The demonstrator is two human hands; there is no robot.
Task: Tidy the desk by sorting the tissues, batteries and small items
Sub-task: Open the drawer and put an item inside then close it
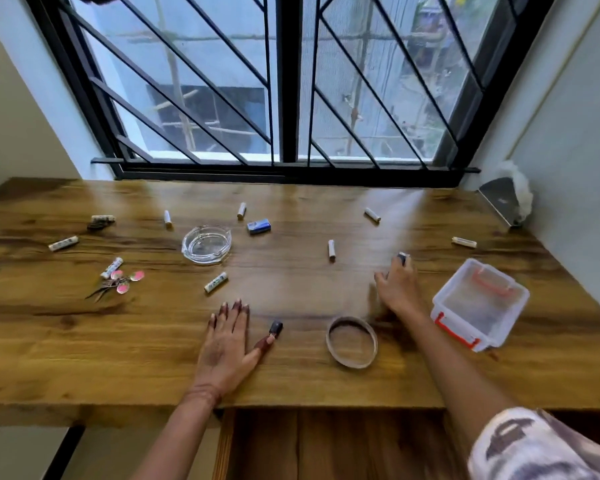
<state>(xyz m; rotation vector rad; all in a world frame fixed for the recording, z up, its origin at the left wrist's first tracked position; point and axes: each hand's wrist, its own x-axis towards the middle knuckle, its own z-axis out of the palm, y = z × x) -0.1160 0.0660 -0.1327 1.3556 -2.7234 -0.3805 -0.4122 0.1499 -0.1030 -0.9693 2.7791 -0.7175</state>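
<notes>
Left hand (pixel 227 344) lies spread flat on the counter (pixel 118 358), lower centre; right hand (pixel 397 289) pinches a small dark item (pixel 402 257); print on the batteries (pixel 216 282) is too blurred to read

Soft daylight comes in through the barred window (pixel 291 81) and lays a pale glare on the far part of the wooden desk (pixel 118 341), so the shadows there are weak. The right hand (pixel 397 289) looks smeared and unsharp, and the wide lens bends walls and desk edges near the corners.
</notes>
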